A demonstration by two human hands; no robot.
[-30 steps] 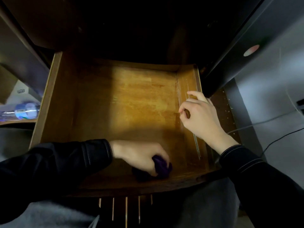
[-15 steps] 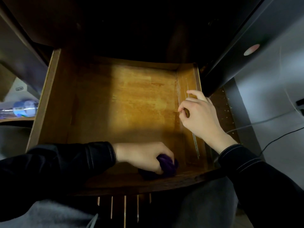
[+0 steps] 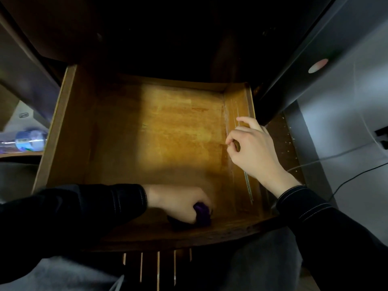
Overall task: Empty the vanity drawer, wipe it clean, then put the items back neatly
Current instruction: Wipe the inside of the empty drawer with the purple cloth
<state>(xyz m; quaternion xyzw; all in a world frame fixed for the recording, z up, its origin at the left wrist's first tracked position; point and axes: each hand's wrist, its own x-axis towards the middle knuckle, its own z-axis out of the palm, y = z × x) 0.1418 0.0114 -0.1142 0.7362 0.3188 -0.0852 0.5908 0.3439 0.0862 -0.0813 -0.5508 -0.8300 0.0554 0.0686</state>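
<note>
We have the drawer (image 3: 69, 127) emptied and judge the wiping underway: our left hand (image 3: 178, 203) clutches the purple cloth (image 3: 202, 213) on its near floor, our right hand (image 3: 254, 152) curls against the right wall, grip unclear; restocking remains.

A home room: a wooden vanity drawer (image 3: 69, 127) pulled out, cables (image 3: 340, 156) along the wall.

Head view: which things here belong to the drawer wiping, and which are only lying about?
Part of the job:
- drawer, pulled out
- purple cloth, gripped by the left hand at the drawer's front
- right hand, resting on the drawer's right wall

Just lying about:
- bottle on the left shelf
- cables on the right
</note>
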